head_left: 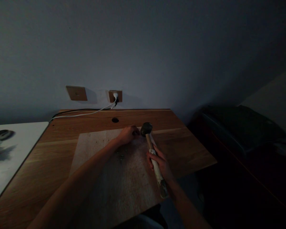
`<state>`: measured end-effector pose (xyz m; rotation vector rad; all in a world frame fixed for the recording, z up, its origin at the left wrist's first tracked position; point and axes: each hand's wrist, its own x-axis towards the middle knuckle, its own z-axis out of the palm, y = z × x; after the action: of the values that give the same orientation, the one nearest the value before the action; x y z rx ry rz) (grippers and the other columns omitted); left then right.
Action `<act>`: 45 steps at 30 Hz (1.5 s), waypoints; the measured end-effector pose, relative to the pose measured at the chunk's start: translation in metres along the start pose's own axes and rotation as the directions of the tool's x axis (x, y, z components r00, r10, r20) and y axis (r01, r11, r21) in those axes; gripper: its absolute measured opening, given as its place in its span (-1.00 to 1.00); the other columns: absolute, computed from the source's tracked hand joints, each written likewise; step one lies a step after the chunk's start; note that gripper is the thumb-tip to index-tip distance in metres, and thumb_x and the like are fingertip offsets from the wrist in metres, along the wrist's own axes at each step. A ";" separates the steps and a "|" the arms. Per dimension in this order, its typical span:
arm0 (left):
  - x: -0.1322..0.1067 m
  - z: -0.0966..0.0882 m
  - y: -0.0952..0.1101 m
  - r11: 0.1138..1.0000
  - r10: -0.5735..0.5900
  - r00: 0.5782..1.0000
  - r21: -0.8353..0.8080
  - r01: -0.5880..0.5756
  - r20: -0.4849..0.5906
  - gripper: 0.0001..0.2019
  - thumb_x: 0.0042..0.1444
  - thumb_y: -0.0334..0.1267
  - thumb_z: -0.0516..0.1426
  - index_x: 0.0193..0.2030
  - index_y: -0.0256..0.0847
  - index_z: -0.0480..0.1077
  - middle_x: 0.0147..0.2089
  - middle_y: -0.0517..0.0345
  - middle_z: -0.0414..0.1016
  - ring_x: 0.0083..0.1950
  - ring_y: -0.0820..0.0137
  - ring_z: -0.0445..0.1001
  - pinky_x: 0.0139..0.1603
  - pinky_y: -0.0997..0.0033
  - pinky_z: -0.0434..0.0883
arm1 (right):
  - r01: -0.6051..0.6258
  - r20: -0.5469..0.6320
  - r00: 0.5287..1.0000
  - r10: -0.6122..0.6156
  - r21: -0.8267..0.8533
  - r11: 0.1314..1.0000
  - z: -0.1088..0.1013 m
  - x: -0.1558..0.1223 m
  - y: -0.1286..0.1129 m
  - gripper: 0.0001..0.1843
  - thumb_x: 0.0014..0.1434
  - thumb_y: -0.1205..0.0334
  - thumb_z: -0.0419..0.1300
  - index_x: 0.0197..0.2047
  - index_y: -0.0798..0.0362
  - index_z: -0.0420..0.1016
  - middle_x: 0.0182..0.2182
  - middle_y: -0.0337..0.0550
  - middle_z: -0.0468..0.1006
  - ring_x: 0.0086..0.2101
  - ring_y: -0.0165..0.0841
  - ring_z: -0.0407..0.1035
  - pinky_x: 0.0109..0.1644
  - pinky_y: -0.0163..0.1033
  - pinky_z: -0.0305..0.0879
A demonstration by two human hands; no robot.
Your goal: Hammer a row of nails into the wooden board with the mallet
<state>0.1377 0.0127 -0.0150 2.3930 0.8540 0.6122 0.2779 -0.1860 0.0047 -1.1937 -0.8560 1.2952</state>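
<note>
A hammer point(149, 141) with a dark, rounded head and a pale-wrapped wooden handle slants across the right side of a thin, light wooden board point(124, 194). My right hand point(160, 161) is closed around its handle. Close by, left of the hammer head, my left hand point(128, 135) rests at the board's far edge with its fingers curled together in a pinch. Whatever sits between those fingertips is too dark and small to make out. Several tiny shiny pieces point(120, 156) lie on the board near my left wrist. A few small dark holes point(103, 140) mark its far left part.
The board lies on a wooden desk point(181, 149) with a round cable hole point(115, 120). White and black cables point(85, 114) run along the back to a wall socket point(119, 95). A white surface point(26, 136) bearing a dark round object adjoins at left. Dark bedding-like shapes point(240, 127) fill the right.
</note>
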 end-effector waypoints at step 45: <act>-0.002 0.000 0.002 0.999 0.034 0.999 0.015 -0.034 -0.032 -0.87 0.12 -0.24 0.31 -0.20 -0.19 0.61 -0.17 0.07 0.58 -0.21 0.32 0.56 -0.13 0.41 0.44 | 0.014 -0.030 0.999 -0.016 -0.057 0.998 -0.002 0.000 0.007 -0.58 0.18 0.04 0.30 0.05 0.04 0.45 -0.65 -0.42 0.34 -0.67 -0.49 0.10 -0.64 -0.42 0.07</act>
<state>0.1370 0.0105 -0.0143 2.4213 0.8355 0.6614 0.2782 -0.1869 -0.0027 -1.2468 -0.8832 1.2442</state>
